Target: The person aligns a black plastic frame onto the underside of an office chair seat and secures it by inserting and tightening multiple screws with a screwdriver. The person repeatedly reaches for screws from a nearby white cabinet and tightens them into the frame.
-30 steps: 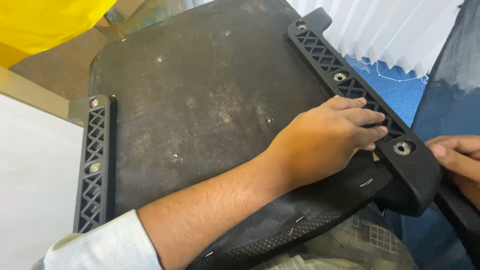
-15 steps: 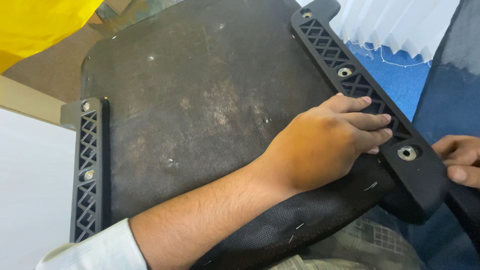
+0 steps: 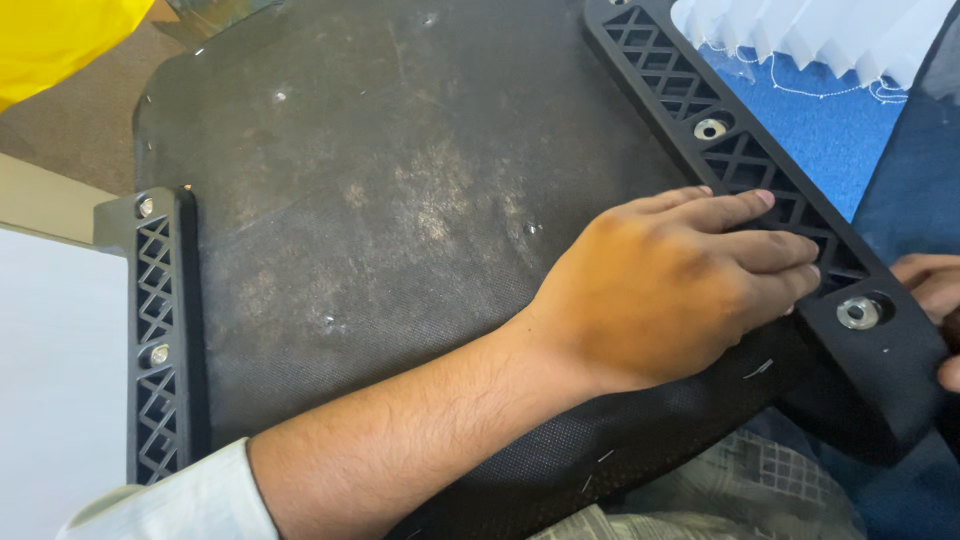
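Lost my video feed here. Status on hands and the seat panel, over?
Left hand flat on the right lattice bracket, fingers spread. Right hand at the bracket's near end, mostly out of frame. Black seat panel underside up, left lattice bracket untouched. Nothing obstructing.

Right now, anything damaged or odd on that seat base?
The fabric underside is scuffed, with pale worn patches mid-panel, and loose staples stick out by the near edge. Both lattice brackets look intact. The left hand rests on the right bracket.

Single head-worn view, steeply downward and close over the upturned chair seat [image 3: 400,220] on the lap.
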